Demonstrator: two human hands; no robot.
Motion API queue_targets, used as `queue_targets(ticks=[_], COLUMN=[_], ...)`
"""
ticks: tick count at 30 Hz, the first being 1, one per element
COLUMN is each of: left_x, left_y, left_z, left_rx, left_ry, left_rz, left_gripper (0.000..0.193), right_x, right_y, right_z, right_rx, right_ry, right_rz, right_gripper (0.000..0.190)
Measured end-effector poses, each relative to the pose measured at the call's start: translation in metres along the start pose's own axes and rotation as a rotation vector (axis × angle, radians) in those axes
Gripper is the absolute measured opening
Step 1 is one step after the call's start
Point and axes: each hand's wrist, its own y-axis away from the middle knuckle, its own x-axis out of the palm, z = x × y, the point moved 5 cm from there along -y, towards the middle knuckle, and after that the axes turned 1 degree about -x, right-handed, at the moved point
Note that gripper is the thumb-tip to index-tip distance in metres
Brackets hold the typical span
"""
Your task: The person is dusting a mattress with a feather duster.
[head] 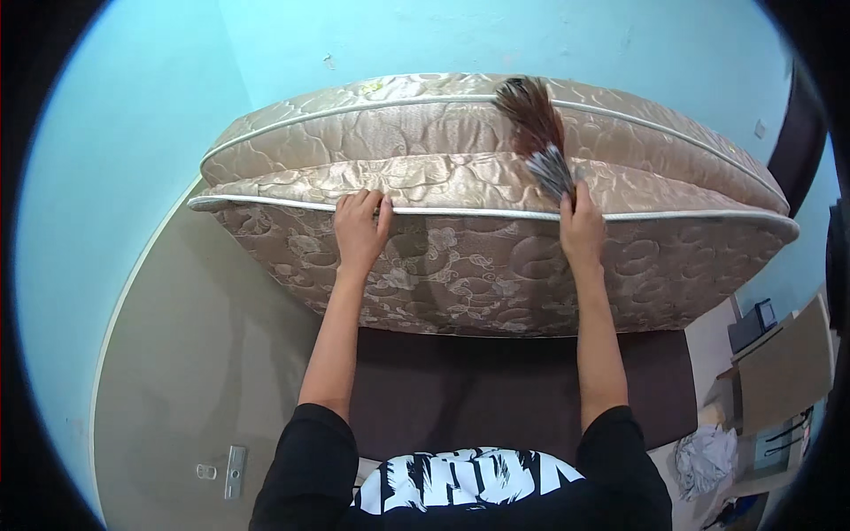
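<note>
In front of me a thick beige quilted mattress (465, 272) with a floral pattern and white piping is tipped up on its side. Directly behind its top edge stands another padded beige section (425, 126); whether it is a second mattress or a fold, I cannot tell. My left hand (362, 222) grips the front piped edge, fingers hooked over the top. A feather duster (541, 126) with brown feathers, pale grey near the handle, is held in my right hand (583, 222). Its feathers lie against the rear section. My fingers hide most of the handle.
Behind the mattress is a light blue wall (425, 33). A dark brown flat surface (465, 385) lies below it. To the left, a grey-beige surface (172, 372) bears a silver plate (234, 471). On the right are a wooden panel (783, 372) and a crumpled pale cloth (705, 458).
</note>
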Motion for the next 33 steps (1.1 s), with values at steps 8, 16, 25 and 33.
queue_targets(ticks=[8, 16, 25, 33], left_x=[0.006, -0.012, -0.010, -0.010], left_y=[-0.058, -0.124, -0.114, -0.114], left_z=[0.044, 0.197, 0.208, 0.208], left_rx=[-0.396, -0.044, -0.042, -0.050], left_ry=[0.167, -0.413, -0.005, 0.011], left_rz=[0.421, 0.130, -0.043, -0.083], left_gripper=[0.026, 0.062, 0.051, 0.055], right_x=[0.001, 0.006, -0.036, 0.090], right_y=[0.017, 0.015, -0.038, -0.127], right_z=[-0.012, 0.004, 0.068, 0.215], right_rx=[-0.053, 0.148, 0.029, -0.349], right_ry=[0.032, 0.083, -0.023, -0.020], right_rz=[-0.108, -0.082, -0.150, 0.196], right_gripper=[0.033, 0.032, 0.029, 0.040])
